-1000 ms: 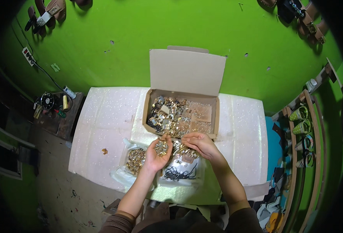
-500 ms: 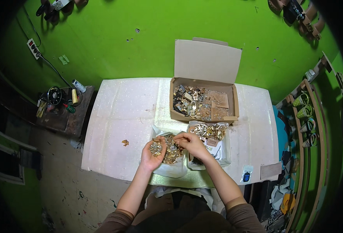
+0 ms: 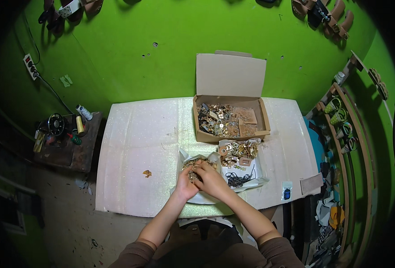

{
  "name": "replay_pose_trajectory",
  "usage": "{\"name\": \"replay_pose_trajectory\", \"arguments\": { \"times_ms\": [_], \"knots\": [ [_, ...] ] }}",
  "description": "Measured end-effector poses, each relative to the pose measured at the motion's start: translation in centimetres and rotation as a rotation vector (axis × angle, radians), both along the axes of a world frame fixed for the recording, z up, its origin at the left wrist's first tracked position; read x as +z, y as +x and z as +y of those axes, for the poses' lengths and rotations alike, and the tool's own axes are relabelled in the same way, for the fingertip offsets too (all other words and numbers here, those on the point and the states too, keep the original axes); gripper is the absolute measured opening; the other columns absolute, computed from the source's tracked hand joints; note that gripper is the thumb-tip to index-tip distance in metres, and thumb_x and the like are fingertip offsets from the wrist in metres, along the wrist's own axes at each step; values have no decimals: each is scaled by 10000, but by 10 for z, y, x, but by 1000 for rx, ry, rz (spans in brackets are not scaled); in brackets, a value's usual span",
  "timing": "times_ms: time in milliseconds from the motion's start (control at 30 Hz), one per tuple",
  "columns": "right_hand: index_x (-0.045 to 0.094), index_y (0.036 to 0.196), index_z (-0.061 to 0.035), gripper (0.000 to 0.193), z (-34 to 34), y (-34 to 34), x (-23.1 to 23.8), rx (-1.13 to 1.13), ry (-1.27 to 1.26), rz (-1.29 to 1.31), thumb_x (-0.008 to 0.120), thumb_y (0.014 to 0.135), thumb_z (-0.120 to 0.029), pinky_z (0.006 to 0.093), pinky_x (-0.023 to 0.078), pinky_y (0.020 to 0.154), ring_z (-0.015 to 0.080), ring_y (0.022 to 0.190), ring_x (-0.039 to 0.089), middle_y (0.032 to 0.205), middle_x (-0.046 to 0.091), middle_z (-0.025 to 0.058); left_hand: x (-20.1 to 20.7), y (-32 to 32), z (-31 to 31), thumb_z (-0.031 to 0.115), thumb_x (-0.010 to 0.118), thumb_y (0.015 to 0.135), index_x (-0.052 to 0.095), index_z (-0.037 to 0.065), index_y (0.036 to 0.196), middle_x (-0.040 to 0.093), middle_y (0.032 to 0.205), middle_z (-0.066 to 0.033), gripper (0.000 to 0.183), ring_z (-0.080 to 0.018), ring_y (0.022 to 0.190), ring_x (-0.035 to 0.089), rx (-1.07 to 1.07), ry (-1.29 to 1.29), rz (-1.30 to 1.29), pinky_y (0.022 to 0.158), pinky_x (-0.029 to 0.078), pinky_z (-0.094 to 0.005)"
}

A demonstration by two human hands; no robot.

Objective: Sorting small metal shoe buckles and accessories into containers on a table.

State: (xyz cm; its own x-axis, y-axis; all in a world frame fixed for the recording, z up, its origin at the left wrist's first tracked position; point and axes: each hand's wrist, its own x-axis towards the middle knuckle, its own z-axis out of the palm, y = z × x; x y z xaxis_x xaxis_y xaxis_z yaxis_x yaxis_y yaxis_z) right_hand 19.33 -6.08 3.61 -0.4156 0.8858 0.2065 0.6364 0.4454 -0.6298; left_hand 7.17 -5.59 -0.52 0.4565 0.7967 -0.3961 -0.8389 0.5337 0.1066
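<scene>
My left hand [image 3: 186, 188] is cupped, palm up, around a small heap of gold and silver metal fittings [image 3: 192, 176]. Over that palm lies my right hand [image 3: 212, 180], its fingers bent down into the heap; their tips are partly hidden, and what they pinch cannot be made out. Both hands are above a white-lined tray [image 3: 182, 155], where more small gold and brown fittings show beyond the fingers. Just right of it stands a second white-lined tray [image 3: 261, 172] with gold buckles and rings [image 3: 238, 152] at the back and a dark chain-like bundle [image 3: 239, 179] in front.
Behind the trays stands a cardboard box [image 3: 231, 75], lid up, full of mixed metal bits. A small brown scrap [image 3: 147, 173] lies on the table's left. At the right edge are a bagged dark watch-like item [image 3: 287, 193] and a grey card [image 3: 311, 183]. A sewing machine [image 3: 56, 125] stands left.
My right hand has come from above the tray's fittings onto my left palm. The left hand has shifted slightly right. The whole view has tilted a little.
</scene>
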Motion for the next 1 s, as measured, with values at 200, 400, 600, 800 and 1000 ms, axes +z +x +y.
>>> {"name": "replay_pose_trajectory", "arguments": {
  "times_ms": [200, 400, 600, 800, 1000],
  "knots": [
    [581, 937, -11, 258, 7, -8, -7, -75, -29, 67, 607, 698, -104, 352, 455, 726, 297, 826, 560, 934, 548, 165, 1, -1, -2, 233, 339, 883, 483, 36, 1104, 519, 1114, -114, 329, -235, 1067, 471, 15, -83, 77, 946, 348, -371],
    [567, 934, 8, 170, 18, -3, 1, -127, -707, 590, 552, 805, -103, 241, 475, 651, 130, 735, 576, 880, 586, 84, -21, -14, -1, 222, 339, 885, 486, 34, 1083, 550, 1017, -106, 311, -205, 939, 535, 64, -56, -116, 833, 429, -331],
    [525, 972, 24, 159, 18, -5, 5, -233, -1102, 985, 481, 863, -82, 209, 498, 689, 129, 802, 577, 917, 577, 86, -10, -8, -2, 205, 387, 885, 518, 56, 1034, 548, 932, -53, 248, -132, 782, 515, 98, -185, 50, 625, 434, -234],
    [534, 1016, -8, 181, 19, -7, 4, -166, -1129, 1028, 488, 857, -80, 168, 464, 661, 86, 795, 547, 929, 571, 52, -22, -10, -1, 203, 373, 881, 521, 63, 1027, 557, 941, -42, 251, -133, 825, 528, 76, -79, -41, 684, 442, -251],
    [536, 1010, -5, 181, 19, -1, 4, -117, -993, 1022, 492, 862, -97, 206, 470, 695, 90, 770, 554, 930, 569, 54, -10, -6, 2, 185, 308, 889, 495, 29, 1075, 555, 1001, -106, 307, -201, 908, 541, 122, -103, 8, 794, 436, -305]
  ]
}}
